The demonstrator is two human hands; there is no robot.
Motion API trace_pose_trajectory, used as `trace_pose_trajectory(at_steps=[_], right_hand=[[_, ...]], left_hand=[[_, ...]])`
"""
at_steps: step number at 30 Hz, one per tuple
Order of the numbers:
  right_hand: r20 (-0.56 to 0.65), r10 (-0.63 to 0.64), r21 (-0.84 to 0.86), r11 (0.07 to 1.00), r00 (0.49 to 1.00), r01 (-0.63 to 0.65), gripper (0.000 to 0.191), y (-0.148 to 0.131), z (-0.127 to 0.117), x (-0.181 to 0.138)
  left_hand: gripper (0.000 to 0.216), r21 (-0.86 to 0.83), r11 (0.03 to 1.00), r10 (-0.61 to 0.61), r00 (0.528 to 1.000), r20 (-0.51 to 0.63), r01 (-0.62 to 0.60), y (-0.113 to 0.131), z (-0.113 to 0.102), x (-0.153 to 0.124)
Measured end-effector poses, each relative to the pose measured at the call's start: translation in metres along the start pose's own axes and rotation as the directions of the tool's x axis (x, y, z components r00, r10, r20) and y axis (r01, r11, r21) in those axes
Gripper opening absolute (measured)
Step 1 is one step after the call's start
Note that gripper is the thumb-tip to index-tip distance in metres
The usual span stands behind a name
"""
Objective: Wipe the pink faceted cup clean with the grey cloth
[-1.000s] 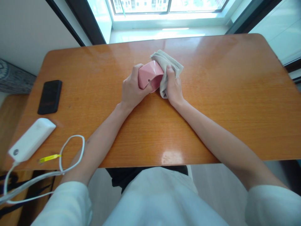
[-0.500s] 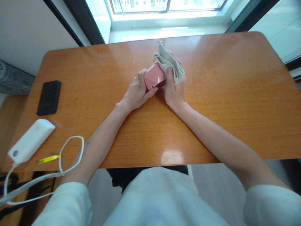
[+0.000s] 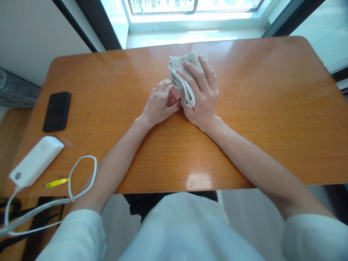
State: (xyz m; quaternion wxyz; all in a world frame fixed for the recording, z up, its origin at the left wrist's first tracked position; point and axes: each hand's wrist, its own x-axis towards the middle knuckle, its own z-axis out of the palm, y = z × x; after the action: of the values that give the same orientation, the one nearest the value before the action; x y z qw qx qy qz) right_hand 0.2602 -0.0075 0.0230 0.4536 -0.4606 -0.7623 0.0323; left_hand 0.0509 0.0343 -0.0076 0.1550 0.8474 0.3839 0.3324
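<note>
Over the back middle of the table, my left hand (image 3: 160,103) grips a pink faceted object (image 3: 175,93) from its left side. Only a small patch of its glossy surface shows, so its kind cannot be made out. My right hand (image 3: 202,90) holds a folded pale grey cloth (image 3: 181,67) against the top and right of the pink object. The right fingers are curled over the cloth, and its folded edges hang toward me. Cloth and fingers hide most of the pink object.
On the left of the wooden table (image 3: 261,119) lie a black phone (image 3: 56,111) and a white power adapter (image 3: 36,161). A white cable (image 3: 95,170) with a yellow tag (image 3: 57,183) loops beside my left forearm. A window (image 3: 194,6) is beyond the far edge.
My right hand has turned over, back of the hand up, and carried the cloth left across the pink object, covering most of it. My left hand keeps its hold in about the same place.
</note>
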Motion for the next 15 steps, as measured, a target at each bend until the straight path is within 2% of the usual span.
trace_pose_trajectory(at_steps=[6, 9, 15], right_hand=[[0.016, -0.128, -0.087, 0.988, 0.992, 0.129, 0.056, -0.002, 0.006, -0.002], [0.035, -0.179, -0.095, 0.979, 0.983, 0.182, 0.053, -0.004, 0.009, -0.005], [0.048, -0.177, -0.103, 0.978, 0.983, 0.182, 0.053, -0.005, 0.011, -0.006]], left_hand=[[0.070, -0.141, 0.986, 0.064, 0.987, -0.149, -0.086, -0.006, 0.001, -0.005], [0.070, -0.157, 0.984, 0.066, 0.988, -0.139, -0.088, -0.012, 0.002, -0.007], [0.062, -0.141, 0.989, 0.035, 0.994, -0.102, -0.049, -0.012, 0.001, -0.007]])
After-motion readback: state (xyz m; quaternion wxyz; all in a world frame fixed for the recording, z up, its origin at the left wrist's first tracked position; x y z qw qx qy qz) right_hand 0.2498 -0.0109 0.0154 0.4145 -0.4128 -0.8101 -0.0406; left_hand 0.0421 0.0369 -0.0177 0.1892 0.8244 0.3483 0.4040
